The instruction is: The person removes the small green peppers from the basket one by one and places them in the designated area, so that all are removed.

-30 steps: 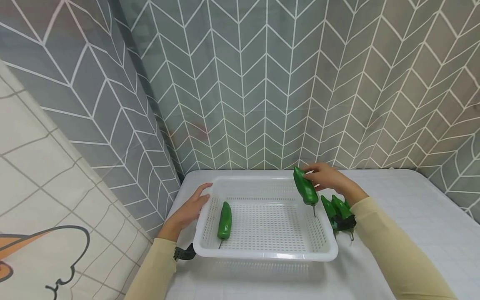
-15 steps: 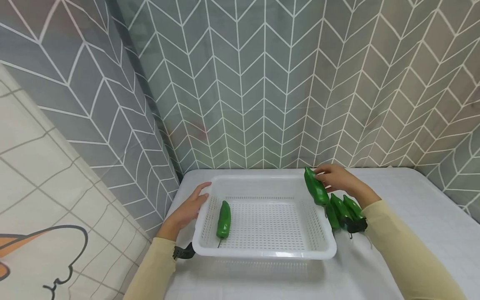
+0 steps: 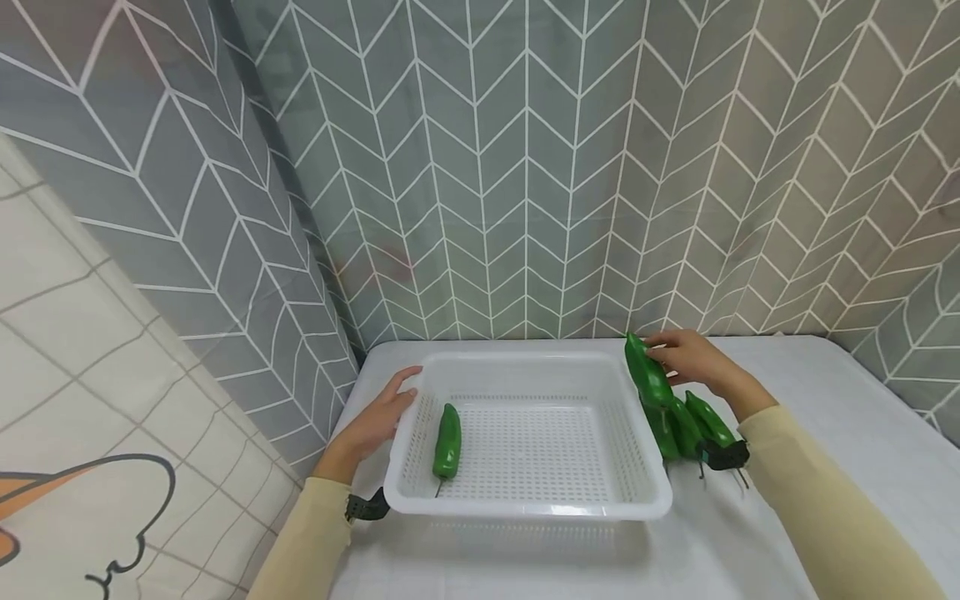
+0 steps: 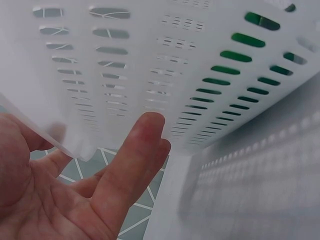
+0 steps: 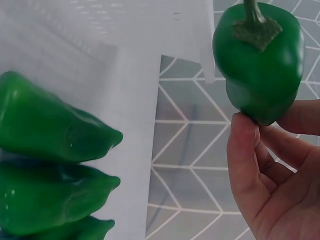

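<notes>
My right hand [image 3: 693,360] pinches a green pepper [image 3: 648,372] above the table, just beyond the right rim of a white basket [image 3: 525,510]. In the right wrist view that pepper [image 5: 260,65] hangs stem toward the camera, between thumb and fingers [image 5: 243,150]. Under and beside it several green peppers [image 3: 705,417] lie on the table. My left hand [image 3: 375,421] grips the basket's left rim; in the left wrist view the left hand [image 4: 90,185] has its fingers curved around the basket's side [image 4: 115,75]. One green pepper [image 3: 447,443] lies inside the basket at the left.
A white cloth covers the table [image 3: 810,400]. Behind it hangs a grey curtain [image 3: 525,208] with white lines, and at the left is a tiled wall [image 3: 90,350]. Dark wrist straps [image 3: 367,506] show at both sleeves.
My right hand has moved to the right with its pepper, from over the basket's right side to above the peppers on the table. The left hand keeps its place at the rim.
</notes>
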`<state>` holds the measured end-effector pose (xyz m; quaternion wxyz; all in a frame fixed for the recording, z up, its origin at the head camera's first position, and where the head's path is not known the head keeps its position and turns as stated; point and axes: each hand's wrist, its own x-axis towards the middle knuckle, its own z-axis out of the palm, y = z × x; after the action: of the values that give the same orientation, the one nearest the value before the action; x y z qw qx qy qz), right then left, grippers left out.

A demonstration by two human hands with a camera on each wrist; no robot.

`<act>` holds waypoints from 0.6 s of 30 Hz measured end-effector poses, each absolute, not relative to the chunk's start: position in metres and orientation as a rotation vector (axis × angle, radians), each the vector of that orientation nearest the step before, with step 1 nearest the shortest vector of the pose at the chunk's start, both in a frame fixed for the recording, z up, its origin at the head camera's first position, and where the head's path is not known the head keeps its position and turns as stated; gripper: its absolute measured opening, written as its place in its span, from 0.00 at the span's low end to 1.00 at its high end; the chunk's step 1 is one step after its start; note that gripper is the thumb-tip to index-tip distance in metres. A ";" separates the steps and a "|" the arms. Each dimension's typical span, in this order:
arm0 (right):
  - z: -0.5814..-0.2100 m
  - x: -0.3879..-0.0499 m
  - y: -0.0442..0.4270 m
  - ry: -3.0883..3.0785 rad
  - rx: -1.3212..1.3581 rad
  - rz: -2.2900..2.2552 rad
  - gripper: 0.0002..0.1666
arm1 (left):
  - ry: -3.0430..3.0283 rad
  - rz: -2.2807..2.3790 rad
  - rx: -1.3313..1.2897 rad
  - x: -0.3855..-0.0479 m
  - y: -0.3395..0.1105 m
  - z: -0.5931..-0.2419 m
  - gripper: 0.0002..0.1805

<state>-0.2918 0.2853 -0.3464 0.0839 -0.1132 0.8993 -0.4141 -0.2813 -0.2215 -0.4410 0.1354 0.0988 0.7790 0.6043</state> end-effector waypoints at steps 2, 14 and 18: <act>-0.347 -0.292 0.286 2.690 -0.335 -1.228 0.29 | 2.262 1.749 0.285 -0.280 -0.224 -0.441 0.27; -0.358 -0.285 0.312 2.729 -0.227 -1.169 0.30 | 2.282 1.747 0.276 -0.277 -0.223 -0.441 0.26; -0.360 -0.281 0.321 2.742 -0.208 -1.141 0.30 | 2.287 1.745 0.282 -0.278 -0.222 -0.441 0.26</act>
<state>-0.2805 0.3208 -0.3597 0.0820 -0.0697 0.9178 -0.3821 -0.2780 -0.2224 -0.4407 0.1252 0.0969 0.7849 0.5991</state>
